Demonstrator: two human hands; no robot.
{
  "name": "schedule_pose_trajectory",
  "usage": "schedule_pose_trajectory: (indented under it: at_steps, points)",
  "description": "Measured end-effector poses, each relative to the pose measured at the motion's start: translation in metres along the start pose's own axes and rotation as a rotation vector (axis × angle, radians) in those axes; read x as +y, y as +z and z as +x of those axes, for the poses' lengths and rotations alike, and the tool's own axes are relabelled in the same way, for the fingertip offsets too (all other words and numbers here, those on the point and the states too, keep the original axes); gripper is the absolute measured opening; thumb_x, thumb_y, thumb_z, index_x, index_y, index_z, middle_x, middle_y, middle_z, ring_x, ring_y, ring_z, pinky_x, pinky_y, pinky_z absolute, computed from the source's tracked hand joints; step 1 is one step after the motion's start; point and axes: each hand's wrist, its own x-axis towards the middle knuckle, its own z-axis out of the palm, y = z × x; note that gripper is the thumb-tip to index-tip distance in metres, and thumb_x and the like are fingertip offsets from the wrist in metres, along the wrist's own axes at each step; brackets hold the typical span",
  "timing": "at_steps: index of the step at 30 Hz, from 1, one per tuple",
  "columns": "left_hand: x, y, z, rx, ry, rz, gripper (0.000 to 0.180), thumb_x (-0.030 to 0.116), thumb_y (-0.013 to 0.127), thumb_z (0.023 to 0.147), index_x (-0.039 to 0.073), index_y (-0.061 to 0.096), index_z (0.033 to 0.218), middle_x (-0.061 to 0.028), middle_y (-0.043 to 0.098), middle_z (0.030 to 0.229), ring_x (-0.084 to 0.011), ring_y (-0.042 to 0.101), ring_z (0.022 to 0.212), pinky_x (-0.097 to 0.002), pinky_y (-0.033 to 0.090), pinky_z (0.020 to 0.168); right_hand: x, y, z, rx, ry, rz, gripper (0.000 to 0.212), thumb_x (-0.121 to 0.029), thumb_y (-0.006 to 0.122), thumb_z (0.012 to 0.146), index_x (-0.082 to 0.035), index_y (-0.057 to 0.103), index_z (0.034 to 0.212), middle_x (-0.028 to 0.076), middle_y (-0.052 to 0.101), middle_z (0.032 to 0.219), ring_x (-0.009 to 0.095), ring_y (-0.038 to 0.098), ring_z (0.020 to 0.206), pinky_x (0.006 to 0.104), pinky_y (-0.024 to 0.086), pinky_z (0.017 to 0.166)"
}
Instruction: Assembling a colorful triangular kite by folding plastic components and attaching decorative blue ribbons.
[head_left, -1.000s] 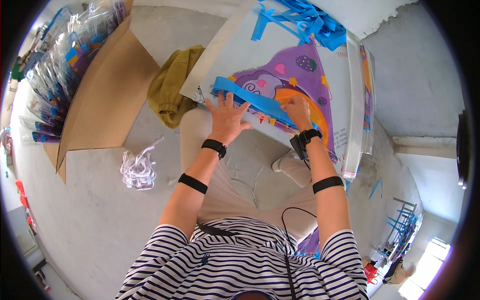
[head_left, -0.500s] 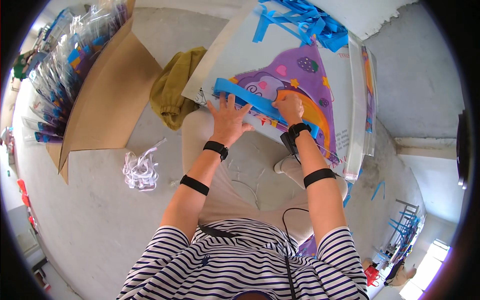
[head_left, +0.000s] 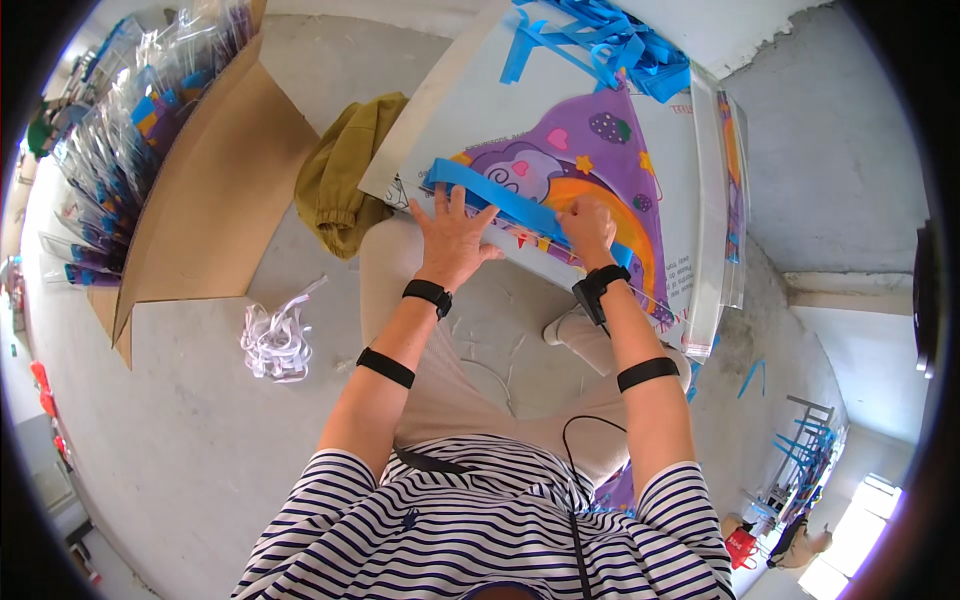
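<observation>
blue strip (head_left: 503, 198) under splayed left fingertips (head_left: 458, 192)

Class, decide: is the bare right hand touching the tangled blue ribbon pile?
Apart: the head view shows a purple, printed, triangular sheet visibly between the right hand and the pile.

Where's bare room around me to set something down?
The white surface looks free between the olive cloth and purple pennant, and, narrowly, right of the pennant. Grey floor is open between the white ribbons and striped shirt. It's crowded at the near edge, by your left hand, right hand and blue band, and beneath the blue ribbons.
</observation>
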Motion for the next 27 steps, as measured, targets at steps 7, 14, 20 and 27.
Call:
schedule_pose_trajectory:
  at_steps: [7,14,20,27]
  points:
    - [-0.002,-0.001,-0.002,-0.027,-0.012,0.011,0.075,0.05,0.091,0.066,0.038,0.063,0.134,-0.0191,0.04,0.15,-0.0492,0.027,0.149,-0.0848,0.016,0.108,-0.002,0.011,-0.027,0.27,-0.331,-0.227,0.019,-0.011,0.072,0.079,-0.01,0.07,0.098,0.009,0.066,0.103,0.034,0.062,0.102,0.0486,0.046,0.082]
    - [0.0,0.001,-0.001,-0.021,-0.008,0.038,0.074,0.052,0.089,0.068,0.037,0.062,0.135,-0.0195,0.04,0.15,-0.0506,0.027,0.148,-0.0853,0.016,0.107,-0.006,0.006,-0.032,0.26,-0.889,-0.205,0.033,-0.002,0.068,0.073,-0.011,0.067,0.105,0.007,0.06,0.096,0.029,0.06,0.097,0.0424,0.051,0.082]
    - [-0.003,0.002,-0.002,-0.022,-0.009,0.043,0.078,0.053,0.089,0.067,0.038,0.06,0.138,-0.0201,0.039,0.151,-0.0513,0.027,0.148,-0.0857,0.016,0.106,0.0,0.003,-0.037,0.198,-0.782,-0.157,0.028,0.0,0.069,0.073,-0.009,0.07,0.1,0.008,0.065,0.098,0.031,0.063,0.098,0.0428,0.053,0.083]
    - [0.0,0.005,0.0,-0.003,0.002,0.034,0.081,0.052,0.089,0.066,0.039,0.059,0.14,-0.0203,0.039,0.151,-0.0515,0.029,0.147,-0.0855,0.016,0.107,0.008,0.005,-0.016,0.108,-0.517,0.065,0.025,-0.009,0.076,0.078,-0.004,0.072,0.102,0.013,0.066,0.1,0.035,0.066,0.093,0.0449,0.054,0.081]
